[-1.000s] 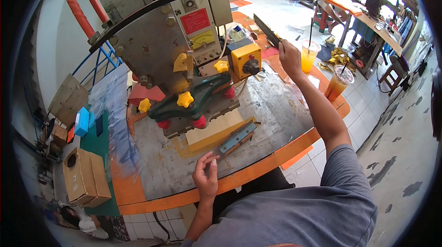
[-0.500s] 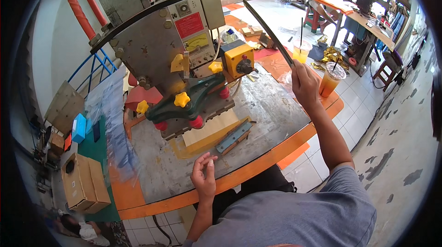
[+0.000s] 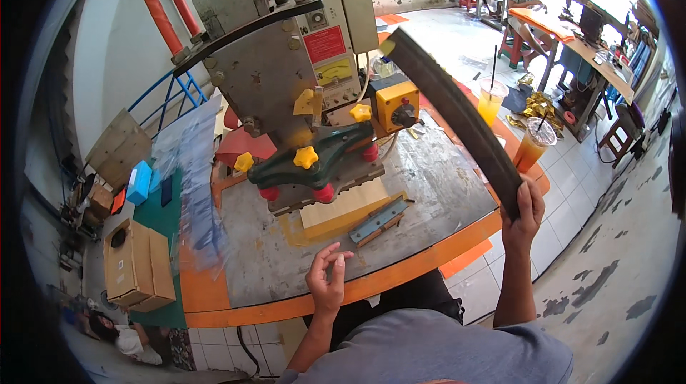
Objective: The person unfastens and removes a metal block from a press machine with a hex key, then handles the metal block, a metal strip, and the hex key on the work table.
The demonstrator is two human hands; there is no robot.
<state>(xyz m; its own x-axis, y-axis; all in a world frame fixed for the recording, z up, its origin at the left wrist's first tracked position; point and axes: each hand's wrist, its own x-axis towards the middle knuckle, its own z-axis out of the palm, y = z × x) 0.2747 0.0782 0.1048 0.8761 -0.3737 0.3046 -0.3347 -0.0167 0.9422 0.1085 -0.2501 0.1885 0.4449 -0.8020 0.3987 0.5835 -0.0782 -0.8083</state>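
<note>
- The right hand (image 3: pixel 524 207) is clenched around the lower end of a long dark strip (image 3: pixel 457 116). The strip rises toward 11 o'clock from the hand, up in the air and well clear of the table; its far end is in front of the yellow control box (image 3: pixel 397 104). I judge it is gripped at one end so that the whole length stays free.
- The left hand (image 3: pixel 326 284) holds nothing. Its fingers are loose and half curled, and it hovers over the near edge of the worktable (image 3: pixel 443 198), at 6 o'clock from the press.
- The grey press machine (image 3: pixel 279 76) stands in the middle of the table, with a green clamp (image 3: pixel 314 162) carrying yellow and red knobs at its foot.
- Under the clamp lies a pale wooden block (image 3: pixel 343 212), and a small metal bar (image 3: pixel 379 218) lies just beside it at 4 o'clock.
- The table has a worn grey top with an orange rim. At 9 o'clock sits a cardboard box (image 3: pixel 136 266).
- Two drinks in plastic cups (image 3: pixel 532 144) stand at 2 o'clock. The tiled floor is stained, and another person sits at a far table.
</note>
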